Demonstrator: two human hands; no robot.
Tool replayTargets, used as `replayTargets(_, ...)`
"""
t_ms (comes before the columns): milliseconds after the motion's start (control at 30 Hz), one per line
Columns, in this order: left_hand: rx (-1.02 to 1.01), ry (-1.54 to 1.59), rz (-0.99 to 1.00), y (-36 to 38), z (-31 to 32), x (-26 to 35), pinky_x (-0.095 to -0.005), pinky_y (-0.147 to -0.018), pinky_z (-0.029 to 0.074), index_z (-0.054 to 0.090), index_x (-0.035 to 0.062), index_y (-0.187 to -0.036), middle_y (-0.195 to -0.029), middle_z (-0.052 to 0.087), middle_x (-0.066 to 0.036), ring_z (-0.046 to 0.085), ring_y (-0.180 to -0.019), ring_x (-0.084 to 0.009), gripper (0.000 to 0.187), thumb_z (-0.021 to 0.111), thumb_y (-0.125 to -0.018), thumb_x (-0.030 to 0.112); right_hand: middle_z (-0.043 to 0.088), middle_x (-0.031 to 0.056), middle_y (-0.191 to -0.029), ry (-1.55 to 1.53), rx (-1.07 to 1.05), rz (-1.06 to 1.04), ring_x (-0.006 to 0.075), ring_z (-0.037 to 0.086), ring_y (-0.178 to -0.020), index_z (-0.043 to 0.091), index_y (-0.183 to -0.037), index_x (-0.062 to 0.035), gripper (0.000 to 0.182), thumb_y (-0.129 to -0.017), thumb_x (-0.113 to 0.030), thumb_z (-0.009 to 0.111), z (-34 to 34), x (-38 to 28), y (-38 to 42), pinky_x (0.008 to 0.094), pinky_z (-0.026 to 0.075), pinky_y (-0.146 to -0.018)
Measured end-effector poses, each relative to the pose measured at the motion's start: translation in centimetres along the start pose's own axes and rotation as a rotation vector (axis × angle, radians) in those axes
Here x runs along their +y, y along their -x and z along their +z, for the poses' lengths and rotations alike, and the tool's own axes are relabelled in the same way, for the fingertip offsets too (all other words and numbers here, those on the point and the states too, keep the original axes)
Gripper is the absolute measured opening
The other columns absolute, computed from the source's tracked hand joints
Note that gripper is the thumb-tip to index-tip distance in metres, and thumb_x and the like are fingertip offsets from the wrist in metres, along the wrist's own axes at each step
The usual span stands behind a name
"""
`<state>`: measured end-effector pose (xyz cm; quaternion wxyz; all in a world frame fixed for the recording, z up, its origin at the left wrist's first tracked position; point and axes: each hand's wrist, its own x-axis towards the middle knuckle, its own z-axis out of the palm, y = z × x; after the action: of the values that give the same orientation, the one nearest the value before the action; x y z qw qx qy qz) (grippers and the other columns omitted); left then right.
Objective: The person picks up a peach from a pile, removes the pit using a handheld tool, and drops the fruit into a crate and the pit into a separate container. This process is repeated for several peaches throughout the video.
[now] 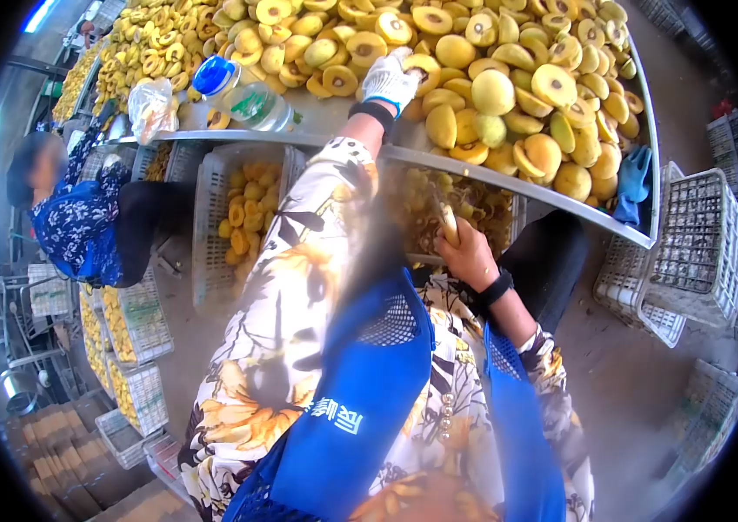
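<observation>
My left hand (389,85), in a white glove, stretches over the metal table to the heap of yellow peaches. Its partly hidden fingers curve round the edge of a peach half (424,71) whose cut face turns up. My bare right hand (471,257) is closed round the pale handle of a small hand tool (450,226), held upright below the table edge. The tool's thin upper end is blurred. Behind it, a crate (512,213) under the table holds peelings or scraps. Halved and whole peaches (492,92) cover much of the table.
A blue-capped plastic bottle (251,100) and a plastic bag (152,108) lie near the table's front edge (325,141). Blue gloves (633,184) hang at the right corner. Crates (691,244) stand at the right. Another person (82,217) sits at the left.
</observation>
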<state>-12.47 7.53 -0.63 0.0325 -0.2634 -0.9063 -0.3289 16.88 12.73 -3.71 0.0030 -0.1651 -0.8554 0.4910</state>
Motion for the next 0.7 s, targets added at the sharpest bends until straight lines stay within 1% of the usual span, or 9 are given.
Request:
replayTargets(100,0.033,0.028,0.078,0.9,-2.9,-0.1,-0.0369,-0.086,0.044,0.057,0.0120,-0.113,-0.112,0.058,-0.014,0.054,-0.101,-0.0315,0.046,0.059,-0.073,0.035,0.060,0.0196,-0.075,0.015,0.120,-0.060,0.0325,0.060,-0.070,0.056,-0.096,-0.0016,0.029,-0.075,-0.020,0.064,-0.9,-1.8,-0.3,0.0367,0.047,-0.065)
replayTargets(167,-0.094,-0.016,0.065,3.1,-6.1,1.4,-0.0326,-0.086,0.044,0.055,0.0076,-0.116,-0.114,0.058,-0.013,0.056,-0.103,-0.0261,0.051,0.062,-0.072,0.032,0.060,0.0202,-0.078,0.032,0.305,-0.190,0.0333,0.060,-0.073,0.055,-0.101,-0.0020,0.032,-0.075,-0.019,0.063,-1.7,-2.4,-1.1,0.0363,0.048,-0.067)
replayTargets(300,-0.512,0.440,-0.008,7.9,-9.3,3.1,-0.0274,-0.086,0.043,0.047,-0.0019,-0.121,-0.113,0.056,-0.010,0.055,-0.100,-0.0159,0.062,0.072,-0.067,0.014,0.060,0.0241,-0.086,-0.125,0.280,-0.157,0.0387,0.058,-0.086,0.052,-0.112,-0.0029,0.039,-0.076,-0.016,0.061,-4.4,-5.9,-3.4,0.0363,0.048,-0.073)
replayTargets(367,-0.615,0.636,-0.062,10.5,-11.1,6.1,-0.0259,-0.088,0.042,0.048,-0.0018,-0.120,-0.111,0.057,-0.010,0.054,-0.099,-0.0149,0.057,0.071,-0.070,0.012,0.062,0.0197,-0.094,-0.072,0.232,-0.328,0.0293,0.062,-0.083,0.045,-0.121,-0.0015,0.046,-0.082,-0.021,0.061,-4.0,-5.1,-5.3,0.0311,0.048,-0.073)
replayTargets(433,-0.499,0.878,-0.115,11.8,-9.6,4.7,-0.0258,-0.091,0.040,0.049,-0.0017,-0.118,-0.112,0.056,-0.007,0.054,-0.099,-0.0133,0.049,0.068,-0.076,0.017,0.057,0.0091,-0.075,-0.525,0.087,-0.230,0.0178,0.053,-0.056,0.046,-0.115,-0.0032,0.038,-0.085,-0.024,0.058,-3.4,-5.5,-5.6,0.0267,0.042,-0.051)
replayTargets(533,-0.196,1.194,-0.148,14.7,-9.2,5.6,-0.0281,-0.094,0.038,0.047,-0.0015,-0.119,-0.114,0.055,-0.006,0.052,-0.103,-0.0136,0.041,0.054,-0.089,0.026,0.051,0.0011,-0.063,-0.959,0.063,-0.100,0.0081,0.042,-0.039,0.047,-0.109,-0.0048,0.028,-0.090,-0.024,0.053,-1.8,-6.3,-5.4,0.0223,0.032,-0.035)
replayTargets(600,-0.027,1.181,-0.091,16.8,-6.8,6.4,-0.0298,-0.096,0.036,0.045,0.0012,-0.122,-0.119,0.051,-0.009,0.049,-0.109,-0.0166,0.048,0.040,-0.093,0.040,0.053,0.0008,-0.065,-0.939,0.118,-0.006,0.0098,0.045,-0.041,0.048,-0.106,-0.0043,0.024,-0.091,-0.024,0.050,-0.6,-6.7,-5.0,0.0243,0.036,-0.037)
replayTargets(633,-0.035,1.439,-0.303,17.6,-5.9,7.3,-0.0302,-0.097,0.036,0.044,0.0021,-0.123,-0.120,0.050,-0.011,0.048,-0.110,-0.0178,0.052,0.037,-0.093,0.044,0.054,0.0007,-0.066,-0.930,0.144,0.041,0.0107,0.046,-0.042,0.048,-0.104,-0.0041,0.023,-0.092,-0.024,0.049,0.0,-6.9,-4.7,0.0253,0.038,-0.038)
replayTargets(700,0.054,1.593,-0.496,17.7,-5.2,6.9,-0.0325,-0.093,0.040,0.047,0.0038,-0.119,-0.115,0.053,-0.011,0.051,-0.104,-0.0201,0.050,0.035,-0.093,0.045,0.061,0.0098,-0.071,-0.300,0.382,-0.135,0.0254,0.058,-0.053,0.050,-0.099,-0.0012,0.025,-0.089,-0.024,0.052,1.6,-4.9,-5.7,0.0348,0.047,-0.052)
